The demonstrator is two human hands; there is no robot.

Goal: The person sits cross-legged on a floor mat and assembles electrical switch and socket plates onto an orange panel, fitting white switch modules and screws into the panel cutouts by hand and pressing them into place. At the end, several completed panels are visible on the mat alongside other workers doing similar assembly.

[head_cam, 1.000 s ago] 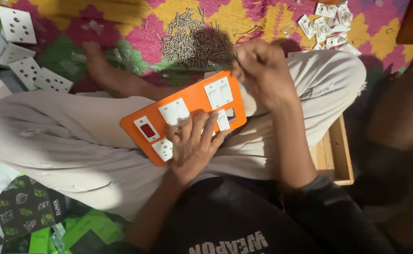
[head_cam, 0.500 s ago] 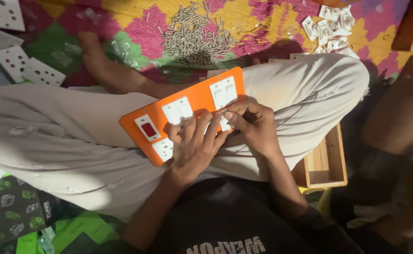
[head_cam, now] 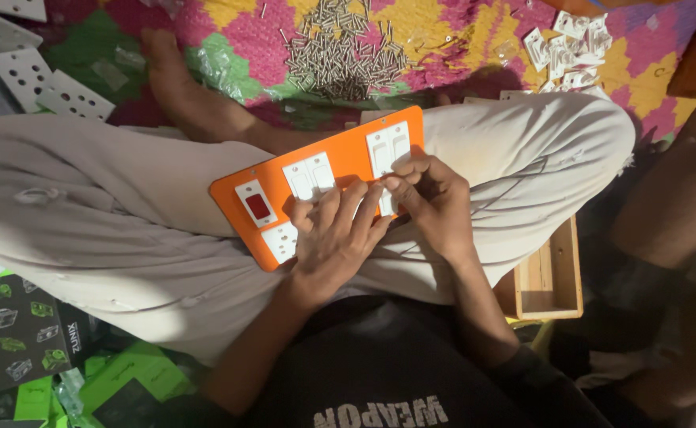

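Observation:
An orange switch panel [head_cam: 348, 150] lies tilted across my lap on my pale trousers. It carries white switch modules [head_cam: 308, 176] and one red rocker [head_cam: 257, 206]. My left hand [head_cam: 333, 238] lies flat on the panel's near edge with its fingers spread, pressing it down. My right hand [head_cam: 437, 204] is beside it, with fingertips pinched on a white module [head_cam: 385, 202] at the panel's lower right. Whether something small sits between those fingertips is hidden.
A heap of metal screws [head_cam: 344, 51] lies on the patterned cloth beyond my knee. Loose white plastic parts [head_cam: 570, 47] sit at the far right, and white perforated plates [head_cam: 54, 87] at the far left. An open wooden box [head_cam: 550, 277] stands by my right thigh, with green-and-black cartons [head_cam: 15, 341] at lower left.
My right hand came down from near the screw heap to the panel and now pinches at the white module. My left hand stayed on the panel.

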